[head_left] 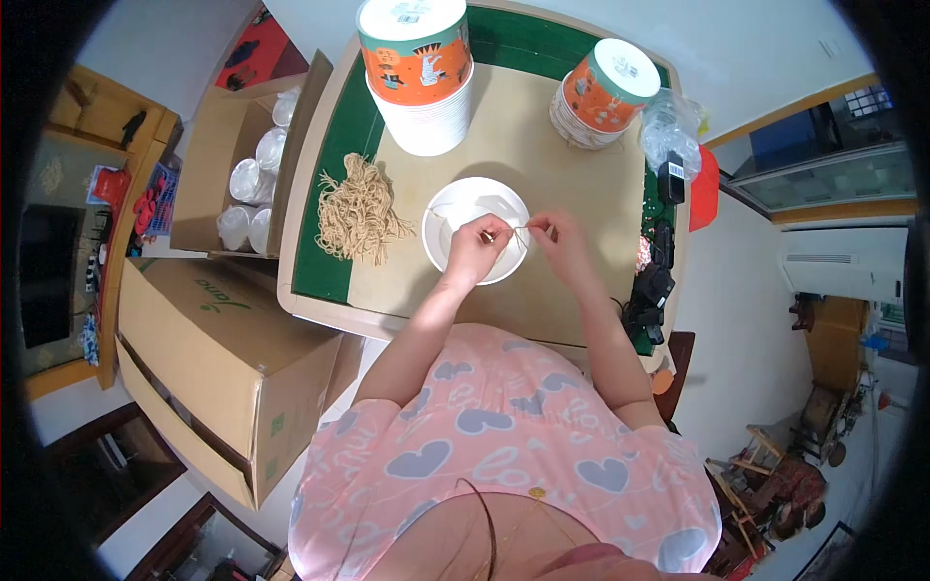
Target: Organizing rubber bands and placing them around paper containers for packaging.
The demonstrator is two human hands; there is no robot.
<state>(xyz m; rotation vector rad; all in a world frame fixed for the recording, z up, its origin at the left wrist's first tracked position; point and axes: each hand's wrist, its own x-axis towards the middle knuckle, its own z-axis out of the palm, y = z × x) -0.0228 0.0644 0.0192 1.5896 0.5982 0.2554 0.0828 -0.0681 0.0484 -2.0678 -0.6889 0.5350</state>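
The left hand [478,249] and right hand [560,244] hold a thin string [520,229] in a tight grip, over the right edge of the white bowl [439,244]. A string pile [358,210] sits left on the tabletop [581,189].

Thin, pale tan cord [521,229], a short span of it pinched between left hand [475,248] and right hand [559,242], right over the tub's right-hand rim; too fine to say whether it's knotted! And the tub [439,235], round, plain white, stands on the desk [513,121], open mouth facing up.
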